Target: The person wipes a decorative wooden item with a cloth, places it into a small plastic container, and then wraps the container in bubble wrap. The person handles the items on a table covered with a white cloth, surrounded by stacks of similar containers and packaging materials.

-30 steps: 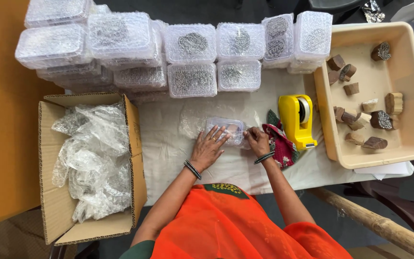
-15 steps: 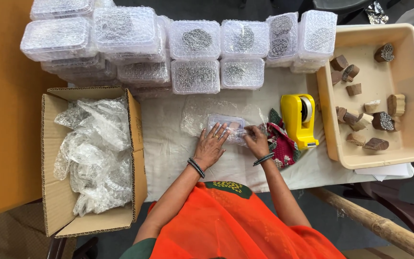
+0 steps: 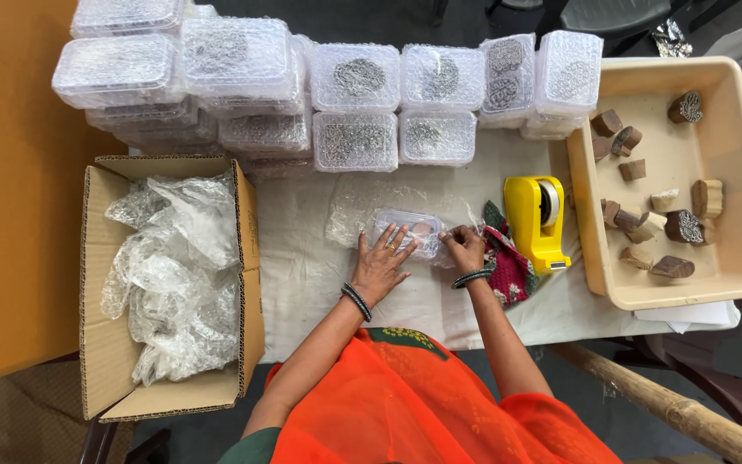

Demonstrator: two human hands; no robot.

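Note:
A small clear plastic box [image 3: 412, 228] lies on a sheet of bubble wrap [image 3: 362, 206] in the middle of the white-covered table [image 3: 302, 283]. My left hand [image 3: 381, 265] rests flat on the box's near left side, fingers spread. My right hand [image 3: 464, 247] pinches the wrap at the box's right end. A yellow tape dispenser [image 3: 537, 222] stands just right of my right hand, next to a red patterned cloth [image 3: 508, 266].
Bubble-wrapped clear boxes [image 3: 354, 94] are stacked along the far edge. An open cardboard box [image 3: 165, 283] of bubble wrap sits at left. A beige tray [image 3: 723, 172] with several carved wooden blocks [image 3: 684, 225] stands at right. A bamboo pole [image 3: 672, 404] crosses the lower right.
Both hands stay at the small box; the right hand's fingers have shifted slightly on the wrap at its right end. The view has moved a little.

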